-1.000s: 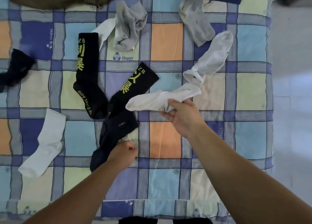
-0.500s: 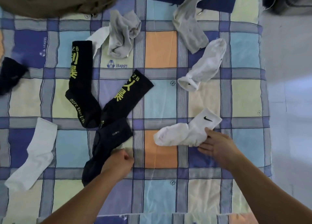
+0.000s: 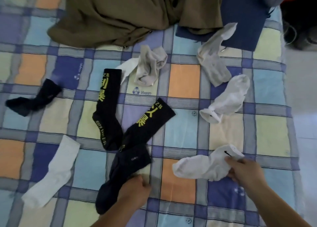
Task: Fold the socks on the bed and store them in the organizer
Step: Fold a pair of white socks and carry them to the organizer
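A bed [image 3: 185, 83] with a checked sheet of blue, orange and pale yellow squares fills the view, with a brown garment [image 3: 120, 16] heaped at its far end and a dark blue flat piece [image 3: 243, 29] beside that; pale floor shows past the right edge.

The right hand [image 3: 243, 171] has its grip pinched on the cuff end of a white sock with a small black logo [image 3: 202, 165], which lies flat on the sheet with its toe pointing away to the left of that grip. The left hand [image 3: 135, 190] has its grip curled on the edge of a dark navy sock [image 3: 125, 168], and something pale shows just beyond its fingers; what that is cannot be told.

Just ahead of the left grip lie two black socks with yellow lettering [image 3: 109, 106], their feet meeting. Beyond the right grip are another white sock [image 3: 228, 96] and a grey sock [image 3: 212, 62]; a crumpled grey sock [image 3: 151, 65] lies further in. Well to the left of the left grip lie a plain white sock [image 3: 54, 168] and a second navy sock [image 3: 34, 100]. No organizer is clearly in view.

The step in hand looks like laying out one sock for pairing. To do it well, I would flatten the logo sock fully, heel smoothed, then bring its likely mate from just beyond the right grip and lay it on top, cuffs and toes aligned, before folding. Letting go of the navy sock frees the left hand to hold the toe steady.
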A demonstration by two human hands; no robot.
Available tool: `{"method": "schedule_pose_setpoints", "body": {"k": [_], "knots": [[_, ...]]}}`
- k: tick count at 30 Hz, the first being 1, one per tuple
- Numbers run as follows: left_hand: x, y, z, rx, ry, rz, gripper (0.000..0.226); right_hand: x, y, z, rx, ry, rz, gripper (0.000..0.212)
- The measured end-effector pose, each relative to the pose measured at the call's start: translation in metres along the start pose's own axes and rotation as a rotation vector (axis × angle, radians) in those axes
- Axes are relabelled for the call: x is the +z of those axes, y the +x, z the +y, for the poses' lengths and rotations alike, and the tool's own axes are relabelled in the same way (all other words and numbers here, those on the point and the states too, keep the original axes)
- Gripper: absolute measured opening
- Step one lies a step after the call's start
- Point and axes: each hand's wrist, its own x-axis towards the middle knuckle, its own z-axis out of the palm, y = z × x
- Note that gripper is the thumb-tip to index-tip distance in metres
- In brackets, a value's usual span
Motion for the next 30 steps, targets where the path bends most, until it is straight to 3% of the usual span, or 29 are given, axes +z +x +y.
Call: {"method": "schedule_pose_setpoints", "body": {"k": [3,6,11,15,18,20,22,26,30], "knots": [[-0.003,-0.01,-0.002,0.029,-0.036,0.018,0.021,-0.002,-0.008,0.008,-0.067,-0.21,0.038,0.034],[-0.01,-0.028,-0.008,0.047,-0.14,-0.038,0.028,-0.002,-0.013,0.028,-0.064,-0.234,-0.017,0.027],[-0.019,-0.057,-0.025,0.031,-0.27,-0.071,0.037,0.033,-0.066,0.021,-0.209,-0.544,-0.148,0.033],[-0.016,-0.072,-0.052,-0.094,-0.371,-0.115,0.038,0.073,-0.117,-0.008,-0.401,-0.696,-0.306,0.026],[-0.021,-0.048,-0.095,-0.185,-0.391,-0.087,0.02,0.098,-0.14,-0.042,-0.548,-0.757,-0.38,0.019],[-0.034,-0.02,-0.097,-0.303,-0.454,-0.146,0.037,0.11,-0.146,-0.07,-0.54,-0.719,-0.425,0.022],[-0.032,-0.017,-0.102,-0.144,-0.319,-0.091,0.043,0.117,-0.144,-0.097,-0.541,-0.595,-0.391,0.015],[-0.066,-0.03,-0.081,0.199,-0.235,0.26,0.013,0.119,-0.122,-0.157,-0.587,-0.474,-0.31,0.013],[-0.103,-0.003,-0.041,0.361,-0.244,0.255,0.017,0.12,-0.092,-0.21,-0.711,-0.462,-0.217,0.036]]}}
